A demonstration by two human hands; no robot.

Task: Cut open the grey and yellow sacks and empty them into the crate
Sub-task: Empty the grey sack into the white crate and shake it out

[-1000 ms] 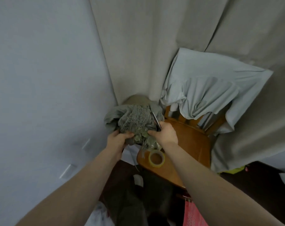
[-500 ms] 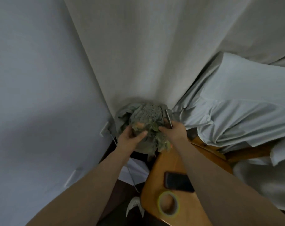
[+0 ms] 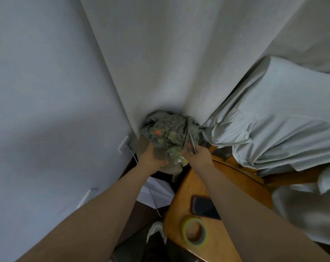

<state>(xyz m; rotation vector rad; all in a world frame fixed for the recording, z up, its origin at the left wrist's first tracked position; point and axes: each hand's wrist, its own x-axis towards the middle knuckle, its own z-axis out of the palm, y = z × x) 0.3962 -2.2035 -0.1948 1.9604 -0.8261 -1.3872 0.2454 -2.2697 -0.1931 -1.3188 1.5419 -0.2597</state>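
Both hands hold the grey sack (image 3: 168, 133) up: left hand (image 3: 152, 157) cups its underside, right hand (image 3: 198, 157) grips a blade (image 3: 192, 143) beside it.

Both bare forearms reach forward and converge, left hand (image 3: 153, 157) cupped palm-up with fingers (image 3: 161, 163) curled around what it grips, right hand (image 3: 197, 155) knuckles-up just beside it, fingers closed on a thin metal blade pointing away from the body.

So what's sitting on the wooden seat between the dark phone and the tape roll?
Nothing: head view shows bare wood of the seat between phone and tape roll.
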